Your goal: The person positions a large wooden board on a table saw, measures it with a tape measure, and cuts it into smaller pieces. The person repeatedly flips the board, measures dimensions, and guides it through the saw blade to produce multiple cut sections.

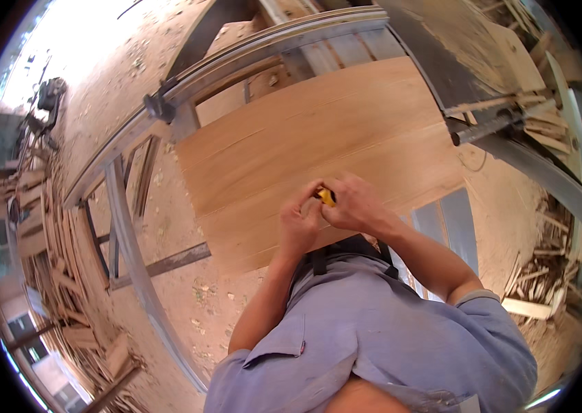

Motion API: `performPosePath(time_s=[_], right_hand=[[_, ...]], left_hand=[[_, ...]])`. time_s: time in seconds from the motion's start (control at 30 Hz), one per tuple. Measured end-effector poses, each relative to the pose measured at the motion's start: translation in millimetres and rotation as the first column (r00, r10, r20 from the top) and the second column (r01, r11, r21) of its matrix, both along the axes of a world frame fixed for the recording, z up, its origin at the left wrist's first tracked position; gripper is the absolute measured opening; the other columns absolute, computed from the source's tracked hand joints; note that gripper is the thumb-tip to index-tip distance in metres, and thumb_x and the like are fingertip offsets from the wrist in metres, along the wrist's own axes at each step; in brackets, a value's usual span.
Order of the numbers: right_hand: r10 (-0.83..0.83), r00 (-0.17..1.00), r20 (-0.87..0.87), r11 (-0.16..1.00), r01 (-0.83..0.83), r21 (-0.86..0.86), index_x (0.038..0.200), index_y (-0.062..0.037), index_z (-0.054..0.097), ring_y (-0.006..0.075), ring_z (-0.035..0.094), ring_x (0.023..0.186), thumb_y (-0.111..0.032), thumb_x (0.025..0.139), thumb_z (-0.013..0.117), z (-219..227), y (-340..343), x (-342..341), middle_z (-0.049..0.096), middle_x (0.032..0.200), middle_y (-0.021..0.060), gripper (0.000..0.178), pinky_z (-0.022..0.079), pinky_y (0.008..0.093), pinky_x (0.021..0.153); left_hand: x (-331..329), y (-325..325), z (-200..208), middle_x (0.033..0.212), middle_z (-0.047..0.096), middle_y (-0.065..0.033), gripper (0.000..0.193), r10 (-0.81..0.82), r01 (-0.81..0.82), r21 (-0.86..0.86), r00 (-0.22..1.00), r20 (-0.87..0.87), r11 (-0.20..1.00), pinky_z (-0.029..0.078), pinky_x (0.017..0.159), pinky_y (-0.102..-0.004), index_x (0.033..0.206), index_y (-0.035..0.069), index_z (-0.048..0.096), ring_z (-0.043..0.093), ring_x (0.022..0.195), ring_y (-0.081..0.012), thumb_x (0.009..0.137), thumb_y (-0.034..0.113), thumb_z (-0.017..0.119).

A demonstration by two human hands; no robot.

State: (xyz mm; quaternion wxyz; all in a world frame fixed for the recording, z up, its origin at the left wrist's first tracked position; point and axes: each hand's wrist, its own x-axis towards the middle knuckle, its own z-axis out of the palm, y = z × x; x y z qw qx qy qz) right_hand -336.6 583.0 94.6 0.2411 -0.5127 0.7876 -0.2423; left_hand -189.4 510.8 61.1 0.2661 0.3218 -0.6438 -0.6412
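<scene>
Close in front of my body, both hands meet over the near part of a wide wooden panel (284,155). My right hand (351,202) is closed around a small yellow-and-black tape measure (327,197), partly covered by the fingers. Curled fingers of my left hand (299,224) reach the left side of the tape measure. What those fingers pinch, if anything, is hidden. Several long joint lines cross the panel, which lies flat on a metal-framed saw table.
A metal rail (270,38) runs along the far side, with a dark clamp-like stop (159,109) on it. Metal frame legs (126,227) stand at the left. A round bar (483,129) juts in at the right. Scrap wood (60,275) is heaped left and right.
</scene>
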Motion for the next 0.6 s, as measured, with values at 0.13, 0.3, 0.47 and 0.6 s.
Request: performPosePath(time_s=[0.13, 0.3, 0.47, 0.6], right_hand=[[0.144, 0.986, 0.081, 0.984, -0.134, -0.114, 0.096, -0.0025, 0.073, 0.0406, 0.066, 0.096, -0.030, 0.078, 0.071, -22, -52, -1, 0.069, 0.099, 0.0235, 0.033, 0.055, 0.0471, 0.087], [0.103, 0.986, 0.132, 0.995, -0.102, -0.017, 0.101, -0.0044, 0.074, 0.0388, 0.066, 0.094, -0.025, 0.075, 0.071, -21, -66, -10, 0.069, 0.095, 0.0209, 0.034, 0.054, 0.0451, 0.083], [-0.098, 0.993, -0.069, 0.990, 0.104, 0.093, 0.096, -0.0051, 0.075, 0.0392, 0.066, 0.096, -0.026, 0.076, 0.066, -20, -58, -91, 0.069, 0.099, 0.0220, 0.031, 0.054, 0.0454, 0.083], [-0.310, 0.951, -0.026, 0.944, 0.311, 0.109, 0.095, -0.0112, 0.078, 0.0389, 0.065, 0.100, -0.021, 0.081, 0.061, -31, -50, -232, 0.070, 0.103, 0.0180, 0.025, 0.053, 0.0462, 0.087]], left_hand=[[19, -42, -1, 0.105, 0.070, -0.0088, 0.037, 0.099, -0.097, -0.051, 0.994, 0.051, 0.994, 0.052, 0.095, -0.0300, 0.126, -0.005, 0.061, 0.067, 0.104, -0.0171, 0.090, -0.006, 0.065], [32, -62, 2, 0.090, 0.059, -0.0013, 0.039, -0.063, 0.066, -0.023, 0.994, 0.093, 0.998, 0.052, 0.083, -0.0278, 0.124, -0.001, 0.062, 0.061, 0.086, -0.0125, 0.086, -0.006, 0.068], [75, -137, -15, 0.092, 0.056, 0.0026, 0.038, 0.157, -0.170, 0.132, 0.982, 0.101, 0.977, 0.050, 0.080, -0.0242, 0.126, 0.006, 0.059, 0.057, 0.087, -0.0091, 0.090, 0.000, 0.067], [167, -276, -78, 0.099, 0.059, -0.0004, 0.050, 0.542, -0.543, -0.047, 0.822, 0.174, 0.838, 0.055, 0.078, -0.0274, 0.141, 0.000, 0.050, 0.060, 0.085, -0.0093, 0.093, 0.002, 0.065]])
